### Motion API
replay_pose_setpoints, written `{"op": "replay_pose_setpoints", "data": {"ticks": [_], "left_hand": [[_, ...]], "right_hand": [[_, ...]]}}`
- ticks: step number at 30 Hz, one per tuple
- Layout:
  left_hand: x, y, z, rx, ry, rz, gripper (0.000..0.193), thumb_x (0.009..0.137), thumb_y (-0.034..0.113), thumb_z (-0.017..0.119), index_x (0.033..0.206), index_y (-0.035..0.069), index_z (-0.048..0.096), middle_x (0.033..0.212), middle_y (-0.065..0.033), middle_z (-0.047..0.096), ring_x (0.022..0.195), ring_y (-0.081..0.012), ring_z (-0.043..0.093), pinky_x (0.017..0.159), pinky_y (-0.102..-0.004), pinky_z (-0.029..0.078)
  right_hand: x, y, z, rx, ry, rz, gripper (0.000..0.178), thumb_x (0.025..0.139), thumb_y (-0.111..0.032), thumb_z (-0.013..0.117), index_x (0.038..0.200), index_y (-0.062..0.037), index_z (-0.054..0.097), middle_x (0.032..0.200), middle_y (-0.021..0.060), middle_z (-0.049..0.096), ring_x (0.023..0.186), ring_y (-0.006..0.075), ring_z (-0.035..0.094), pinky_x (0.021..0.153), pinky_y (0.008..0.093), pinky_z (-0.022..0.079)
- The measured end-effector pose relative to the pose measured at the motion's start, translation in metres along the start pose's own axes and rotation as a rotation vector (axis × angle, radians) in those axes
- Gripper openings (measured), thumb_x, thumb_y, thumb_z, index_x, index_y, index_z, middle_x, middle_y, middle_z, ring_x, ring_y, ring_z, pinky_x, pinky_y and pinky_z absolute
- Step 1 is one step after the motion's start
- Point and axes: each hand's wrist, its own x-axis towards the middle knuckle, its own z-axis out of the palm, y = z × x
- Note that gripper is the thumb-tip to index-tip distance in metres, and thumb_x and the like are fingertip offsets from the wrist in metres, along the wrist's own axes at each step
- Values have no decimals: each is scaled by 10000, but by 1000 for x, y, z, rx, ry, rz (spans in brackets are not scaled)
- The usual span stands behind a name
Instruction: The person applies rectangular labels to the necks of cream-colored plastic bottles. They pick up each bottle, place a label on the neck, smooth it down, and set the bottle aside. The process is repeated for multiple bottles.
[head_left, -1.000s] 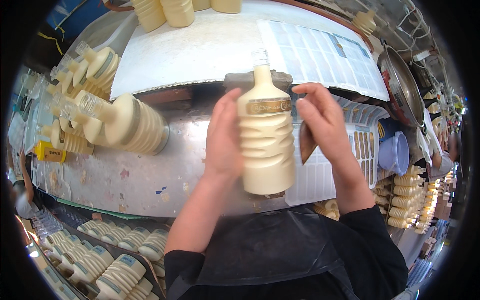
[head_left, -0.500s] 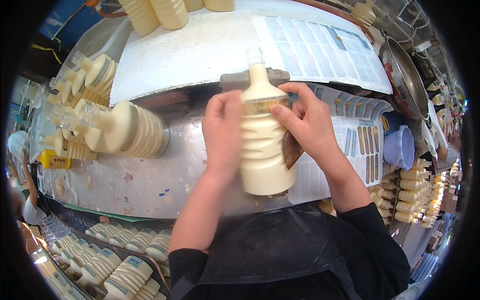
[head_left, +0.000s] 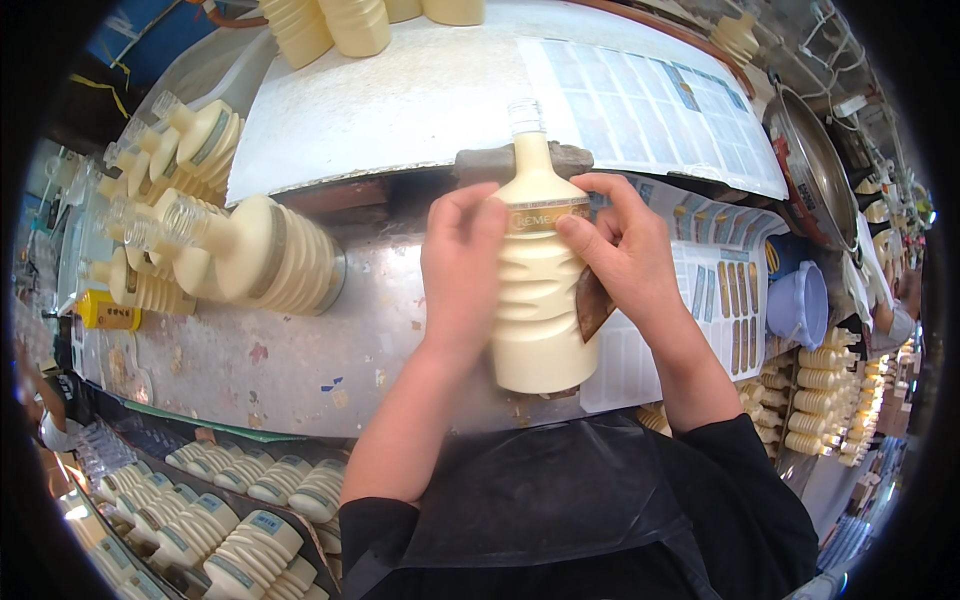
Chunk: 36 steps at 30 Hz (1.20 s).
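A cream-coloured bottle (head_left: 546,340) with a ribbed body and clear threaded neck lies neck-away in front of me. Its neck rests by a grey padded block (head_left: 480,164). Around the shoulder runs a gold label (head_left: 540,217). My right hand (head_left: 625,245) grips the bottle's right side, its thumb pressed on the label's right end. On the left side my left hand (head_left: 465,265), smeared by motion, curls against the shoulder with its thumb at the label's left end. A brown triangular piece (head_left: 594,305) shows between the bottle and my right hand.
Several filled bottles (head_left: 290,255) lie at the left of the metal table (head_left: 230,370). Sheets of labels (head_left: 735,290) lie at the right, near a purple bucket (head_left: 797,300). Crates of bottles (head_left: 255,555) sit lower left. A yellow container (head_left: 108,311) stands far left.
The whole view has shifted slightly, placing the bottle and both hands a little further right. My left thumb has come onto the label's left end. The right hand keeps its hold.
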Motion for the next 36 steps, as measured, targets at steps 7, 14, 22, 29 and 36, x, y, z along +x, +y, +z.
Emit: {"op": "replay_pose_setpoints", "data": {"ticks": [7,14,22,29,36], "left_hand": [[-4,7,-6,-366,-48,-175,298,1073,122,503,1352,16,510,1234,-107,615,1092,-144,606,966,-315,517],[-23,23,6,-302,-140,-107,590,919,-5,592,1468,42,381,1234,-142,569,1107,-194,602,970,-337,520],[-29,19,12,-296,-111,-68,612,908,-30,609,1469,48,377,1243,-138,541,1113,-195,600,966,-341,528],[-30,17,10,-337,-79,-86,578,883,-27,557,1444,39,433,1160,-94,535,1041,-167,596,909,-311,531],[-30,18,7,-598,-90,-112,499,943,93,450,1428,-12,493,1272,-130,582,1113,-192,581,1005,-347,488]], "right_hand": [[1,-1,1,20,-8,9,484,888,-320,774,1227,5,655,577,1,506,532,81,479,523,290,396],[16,19,-25,451,-40,46,299,978,-228,673,1196,-24,663,827,-21,631,747,53,555,665,232,447],[7,-39,-12,-213,113,-545,275,852,26,770,1122,2,724,951,98,743,816,162,718,742,278,574],[-3,-42,-8,-340,152,-753,300,832,40,781,1123,-8,724,965,142,751,822,273,745,715,332,592],[-9,-31,4,-404,111,-1082,353,736,-60,728,1089,-49,721,945,82,727,808,255,726,701,362,575]]}}
